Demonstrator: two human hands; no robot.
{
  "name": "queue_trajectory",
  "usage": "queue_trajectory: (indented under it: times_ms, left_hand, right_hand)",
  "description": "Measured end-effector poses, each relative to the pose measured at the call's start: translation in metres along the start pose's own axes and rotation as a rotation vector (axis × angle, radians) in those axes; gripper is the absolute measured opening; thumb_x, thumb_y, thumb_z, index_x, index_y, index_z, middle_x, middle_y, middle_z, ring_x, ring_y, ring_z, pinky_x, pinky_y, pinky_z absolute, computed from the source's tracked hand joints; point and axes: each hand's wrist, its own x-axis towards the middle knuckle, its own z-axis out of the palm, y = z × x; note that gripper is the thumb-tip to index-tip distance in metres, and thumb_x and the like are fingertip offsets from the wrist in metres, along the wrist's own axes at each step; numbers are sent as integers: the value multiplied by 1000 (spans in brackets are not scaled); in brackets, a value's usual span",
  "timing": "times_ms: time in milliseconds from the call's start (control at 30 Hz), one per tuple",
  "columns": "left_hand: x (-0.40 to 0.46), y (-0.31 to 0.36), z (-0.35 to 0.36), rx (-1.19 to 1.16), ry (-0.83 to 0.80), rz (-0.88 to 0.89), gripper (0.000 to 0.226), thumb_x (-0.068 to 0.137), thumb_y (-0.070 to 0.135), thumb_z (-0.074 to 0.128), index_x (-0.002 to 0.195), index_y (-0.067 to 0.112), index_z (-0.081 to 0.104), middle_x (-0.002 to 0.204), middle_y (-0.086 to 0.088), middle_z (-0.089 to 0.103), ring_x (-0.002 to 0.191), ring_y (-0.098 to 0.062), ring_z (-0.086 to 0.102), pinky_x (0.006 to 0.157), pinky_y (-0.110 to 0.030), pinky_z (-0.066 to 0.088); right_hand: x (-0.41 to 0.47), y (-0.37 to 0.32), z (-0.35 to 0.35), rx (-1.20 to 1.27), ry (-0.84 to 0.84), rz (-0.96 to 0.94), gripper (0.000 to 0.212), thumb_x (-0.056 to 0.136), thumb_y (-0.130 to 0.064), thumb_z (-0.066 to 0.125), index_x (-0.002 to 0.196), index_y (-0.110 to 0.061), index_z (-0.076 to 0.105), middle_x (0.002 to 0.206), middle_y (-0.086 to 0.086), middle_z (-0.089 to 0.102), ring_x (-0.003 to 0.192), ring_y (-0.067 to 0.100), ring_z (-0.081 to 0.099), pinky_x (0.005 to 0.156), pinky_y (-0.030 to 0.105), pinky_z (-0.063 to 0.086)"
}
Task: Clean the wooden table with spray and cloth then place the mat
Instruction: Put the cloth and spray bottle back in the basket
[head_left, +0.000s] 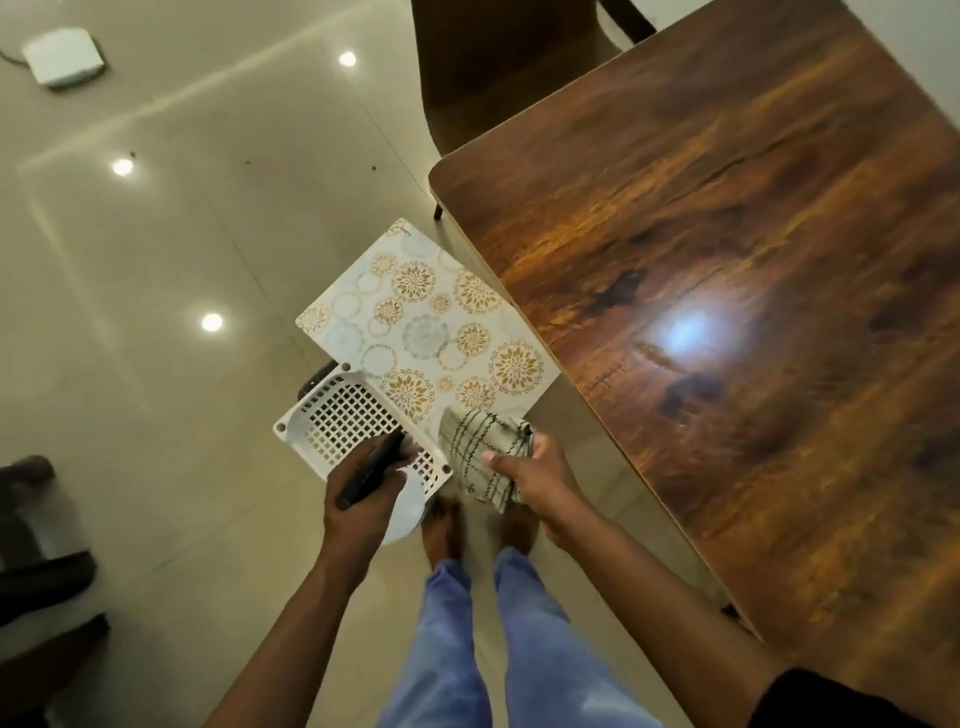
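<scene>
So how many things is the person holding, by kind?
Cloths: 1, the checked cloth in the right hand
Black pens: 1, the pen in the left hand
White baskets: 1, the basket
Patterned mats: 1, the mat
Total: 4

Counter (753, 312): dark glossy wood grain, rounded corner, bare top with a light glare. Mat (431, 322): pale rectangle printed with gold and grey floral circles, lying flat on a white perforated stand just left of the counter edge. Cloth (480, 452): cream with dark check lines, bunched, gripped in the right hand (535, 467), overlapping the mat's near corner.
</scene>
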Motion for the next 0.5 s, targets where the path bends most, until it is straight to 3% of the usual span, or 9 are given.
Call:
queue_trajectory:
  times_ms: [33, 100, 200, 367, 433, 500]
  left_hand:
    - [5, -4, -3, 24, -5, 20, 35, 84, 3, 63, 115, 9, 79, 115, -10, 82, 117, -29, 76, 106, -45, 57]
    - [20, -15, -5, 65, -21, 63, 38, 83, 2, 59, 116, 5, 79, 118, -13, 81, 122, -30, 73, 109, -48, 55]
    - [37, -29, -6, 85, -38, 90, 39, 83, -2, 54, 115, 2, 77, 120, -17, 78, 123, -33, 72, 108, -44, 56]
    - [54, -59, -13, 35, -10, 102, 42, 84, -8, 53, 118, 4, 74, 121, -24, 76, 122, -38, 71, 109, -47, 55]
    - [59, -74, -15, 36, -15, 94, 43, 84, -11, 53, 121, 0, 73, 122, -25, 75, 123, -39, 71, 111, -51, 54]
    - [63, -88, -13, 45, -28, 95, 44, 83, -13, 52, 121, -2, 71, 122, -26, 75, 123, -40, 71, 112, -54, 54]
  right_hand:
    - [6, 2, 3, -15, -20, -7, 23, 91, -9, 75, 94, -23, 57, 92, -12, 66, 78, -5, 63, 63, 9, 51]
    - [12, -5, 12, -47, -70, -7, 32, 93, -5, 71, 82, -27, 51, 85, -18, 60, 73, -8, 58, 60, 7, 47]
    - [35, 3, 23, -93, -92, -39, 32, 93, -4, 72, 85, -30, 56, 89, -19, 64, 82, -7, 63, 66, 6, 49]
    - [66, 19, 39, -190, -46, -89, 27, 91, -5, 75, 88, -30, 63, 90, -21, 69, 81, -7, 67, 67, 5, 49]
    - [78, 25, 43, -214, -25, -105, 20, 90, -11, 77, 102, -24, 68, 101, -13, 73, 95, 4, 69, 83, 16, 55]
    - [86, 30, 45, -234, -2, -115, 41, 89, -16, 79, 127, -14, 65, 120, -1, 72, 112, 15, 68, 102, 36, 54]
